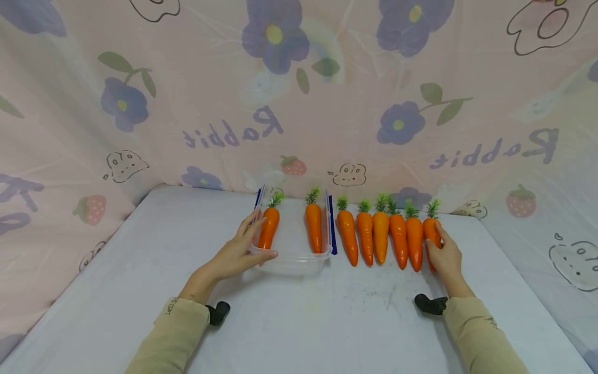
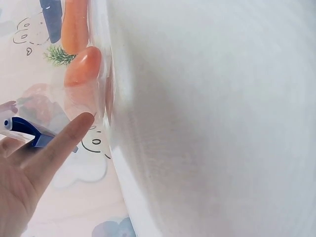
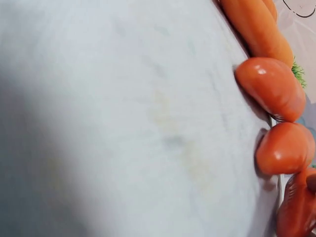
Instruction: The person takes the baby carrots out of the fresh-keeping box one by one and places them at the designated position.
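Note:
A clear plastic box (image 1: 289,259) with blue side clips stands on the table. Inside it lie two orange toy carrots, one at the left wall (image 1: 269,228) and one near the right wall (image 1: 314,226). My left hand (image 1: 238,253) rests against the box's left side, fingers spread and fairly straight, its thumb at the front rim. To the right of the box several carrots (image 1: 398,241) lie in a row, green tops to the back. At the row's right end my right hand (image 1: 447,257) grips the last carrot (image 1: 432,231) between thumb and fingers.
A white-covered table (image 1: 327,322) carries everything. Behind it hangs a pink printed cloth (image 1: 327,114) with flowers and rabbits. Dark wrist straps (image 1: 430,305) stick out from both sleeves. One blue clip (image 1: 333,226) stands close beside the row's first carrot.

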The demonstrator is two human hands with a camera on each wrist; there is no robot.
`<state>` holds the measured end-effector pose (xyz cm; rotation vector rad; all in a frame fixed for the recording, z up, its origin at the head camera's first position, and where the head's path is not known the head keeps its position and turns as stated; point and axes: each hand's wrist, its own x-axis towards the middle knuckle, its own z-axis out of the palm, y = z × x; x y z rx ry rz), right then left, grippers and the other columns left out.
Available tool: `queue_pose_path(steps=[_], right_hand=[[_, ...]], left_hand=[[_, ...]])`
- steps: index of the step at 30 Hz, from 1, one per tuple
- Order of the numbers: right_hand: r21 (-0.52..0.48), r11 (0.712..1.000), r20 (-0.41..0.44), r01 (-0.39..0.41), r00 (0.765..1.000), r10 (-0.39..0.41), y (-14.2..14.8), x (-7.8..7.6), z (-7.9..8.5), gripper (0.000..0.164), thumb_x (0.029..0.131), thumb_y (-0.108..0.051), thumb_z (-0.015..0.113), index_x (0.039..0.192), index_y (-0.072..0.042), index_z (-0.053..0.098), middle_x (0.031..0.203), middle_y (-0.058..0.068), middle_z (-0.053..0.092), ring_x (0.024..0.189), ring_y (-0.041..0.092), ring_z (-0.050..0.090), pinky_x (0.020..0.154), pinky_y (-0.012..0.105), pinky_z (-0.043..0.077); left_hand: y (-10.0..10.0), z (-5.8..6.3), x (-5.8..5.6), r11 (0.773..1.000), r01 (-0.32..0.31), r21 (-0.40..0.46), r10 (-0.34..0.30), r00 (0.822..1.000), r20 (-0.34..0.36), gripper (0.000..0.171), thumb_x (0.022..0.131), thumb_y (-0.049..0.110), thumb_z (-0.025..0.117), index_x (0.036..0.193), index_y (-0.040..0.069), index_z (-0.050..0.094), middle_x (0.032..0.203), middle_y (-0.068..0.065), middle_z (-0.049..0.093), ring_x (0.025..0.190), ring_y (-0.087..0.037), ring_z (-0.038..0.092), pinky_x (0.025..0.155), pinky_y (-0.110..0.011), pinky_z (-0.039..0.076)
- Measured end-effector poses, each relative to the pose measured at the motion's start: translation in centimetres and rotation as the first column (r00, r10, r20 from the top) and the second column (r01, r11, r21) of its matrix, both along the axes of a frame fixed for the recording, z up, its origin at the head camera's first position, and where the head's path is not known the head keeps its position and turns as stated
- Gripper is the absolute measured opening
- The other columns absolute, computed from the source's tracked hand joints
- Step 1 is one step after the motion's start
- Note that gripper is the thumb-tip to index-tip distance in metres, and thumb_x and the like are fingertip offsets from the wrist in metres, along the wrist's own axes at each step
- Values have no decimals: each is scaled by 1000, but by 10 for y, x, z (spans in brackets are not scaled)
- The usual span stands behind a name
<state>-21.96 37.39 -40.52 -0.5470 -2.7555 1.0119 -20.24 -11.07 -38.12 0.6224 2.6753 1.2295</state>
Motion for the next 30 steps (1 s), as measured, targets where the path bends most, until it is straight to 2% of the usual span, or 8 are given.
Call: queue_pose_path(steps=[3,9,15,19,24,30], right_hand=[[14,1000,22,-15,1000,15,1,0,0,58,101,-21,37,153,-9,14,150,33,23,135,51,25,111,60,22],[3,1000,29,-25,999,25,0,-1,1,59,102,-28,33,153,-6,13,152,33,19,139,50,18,113,60,18],[18,1000,-27,-21,999,22,-6,-6,5,59,100,-25,36,151,0,19,152,37,9,141,52,10,114,62,11],[5,999,-71,-34,997,34,-14,-8,12,59,99,-23,38,152,-3,21,154,36,4,140,53,10,113,65,12],[-30,997,-134,-67,989,63,-30,-9,23,59,99,-19,43,153,-10,22,155,32,5,140,53,11,112,65,14],[-53,991,-222,-120,969,105,-49,-10,33,58,98,-18,47,152,-8,26,157,28,11,143,48,12,113,64,16]], left_hand=[[0,-1,0,1000,1,0,-1,1000,-3,94,86,54,64,155,16,14,162,5,-8,113,-27,59,91,-40,52],[0,-2,-1,1000,3,3,-3,1000,-14,94,86,54,65,155,15,15,162,3,-7,116,-30,57,92,-41,52],[1,-1,0,1000,-4,9,4,1000,0,94,85,54,66,155,16,15,162,4,-7,117,-28,57,92,-40,52],[1,1,1,1000,-8,10,8,1000,11,94,85,54,66,155,18,15,162,4,-7,114,-27,58,91,-39,52],[1,1,1,1000,-7,4,7,1000,7,94,85,55,65,155,17,16,162,3,-7,111,-26,59,90,-39,53],[1,1,1,1000,-9,4,9,1000,1,93,85,54,65,155,18,16,162,2,-6,109,-25,60,90,-38,53]])
